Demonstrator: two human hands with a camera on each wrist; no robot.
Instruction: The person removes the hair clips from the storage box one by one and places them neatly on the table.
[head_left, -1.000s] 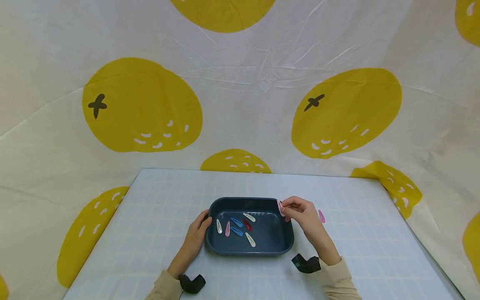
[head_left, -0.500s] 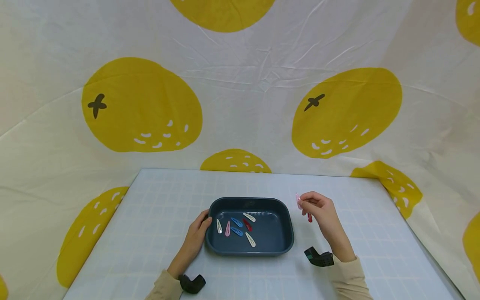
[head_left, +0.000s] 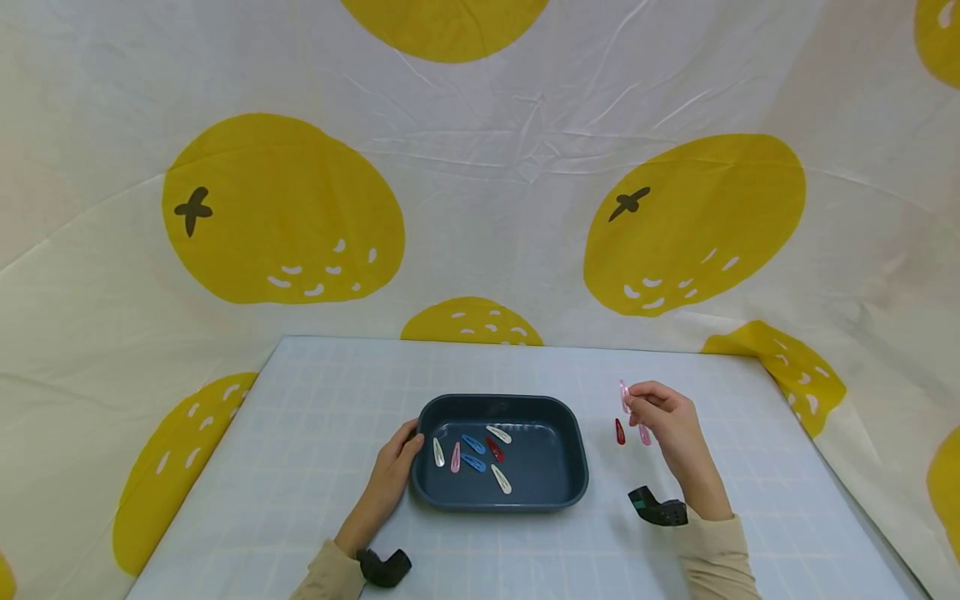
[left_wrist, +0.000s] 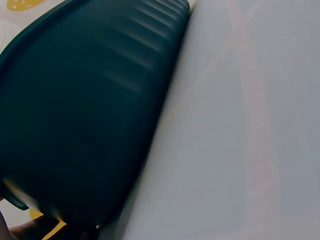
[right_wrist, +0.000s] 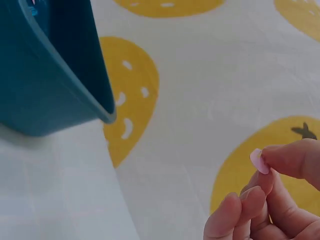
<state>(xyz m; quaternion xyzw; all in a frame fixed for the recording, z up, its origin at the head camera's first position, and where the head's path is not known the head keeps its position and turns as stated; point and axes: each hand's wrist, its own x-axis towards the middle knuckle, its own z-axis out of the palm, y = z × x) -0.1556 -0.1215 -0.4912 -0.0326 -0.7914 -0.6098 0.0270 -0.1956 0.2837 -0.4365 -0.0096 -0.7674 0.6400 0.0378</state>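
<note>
A dark blue tray [head_left: 543, 471] stands on the table with several snap hair clips in its left and middle part: white, pink, blue and red ones. My left hand [head_left: 390, 475] grips the tray's left end, thumb at the rim; the left wrist view shows mostly the tray's outer wall [left_wrist: 75, 115]. Right of the tray, my right hand [head_left: 667, 421] pinches a pink hair clip [head_left: 624, 396] between thumb and fingertips, raised off the table. Below that hand lie a red hair clip [head_left: 619, 431] and another pink hair clip [head_left: 645, 434], partly hidden by the hand.
The table [head_left: 337, 375] has a pale blue checked cover. Behind it hangs a white cloth [head_left: 487, 208] printed with yellow fruit. A black wrist camera [head_left: 658, 507] sits at the right wrist, another black camera [head_left: 385, 568] at the left.
My right hand has moved right, from the tray's right rim to above the loose clips, still pinching the pink hair clip. The red hair clip on the table has come into sight. My left hand stays put.
</note>
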